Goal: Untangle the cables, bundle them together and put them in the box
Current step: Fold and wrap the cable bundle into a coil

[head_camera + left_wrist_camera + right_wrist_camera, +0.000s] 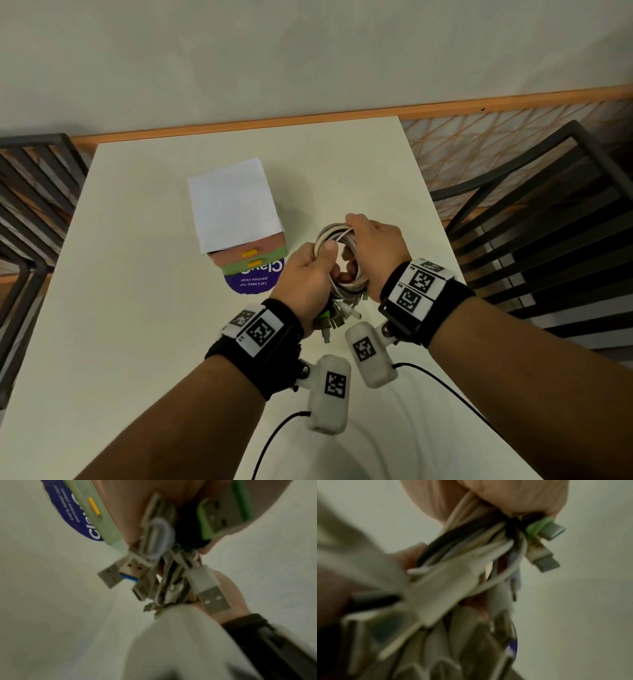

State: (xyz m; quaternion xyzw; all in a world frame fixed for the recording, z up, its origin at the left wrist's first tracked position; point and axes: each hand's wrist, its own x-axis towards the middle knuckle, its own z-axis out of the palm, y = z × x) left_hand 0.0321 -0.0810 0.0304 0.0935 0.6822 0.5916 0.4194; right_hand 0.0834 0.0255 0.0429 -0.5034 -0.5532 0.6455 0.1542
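Head cam: both hands over the white counter (137,308), holding a coiled bundle of cables (337,240) between them. Left hand (306,277) grip clamped on the coil's left side, thumb on top; right hand (376,250) grip curled round the right side, fingers through the loop. Connector ends (337,317) hang below the coil. Box (236,212) sits just left of the hands, w/ pink and green drawers, on a purple round sticker (255,279). L wrist cam: blurry; USB plugs (213,600) dangle under the palm, green plug (223,517) at top, box edge (89,509) upper left. R wrist cam: blurry; cable strands (462,555) bunched under fingers, two plugs (546,562) sticking out right.
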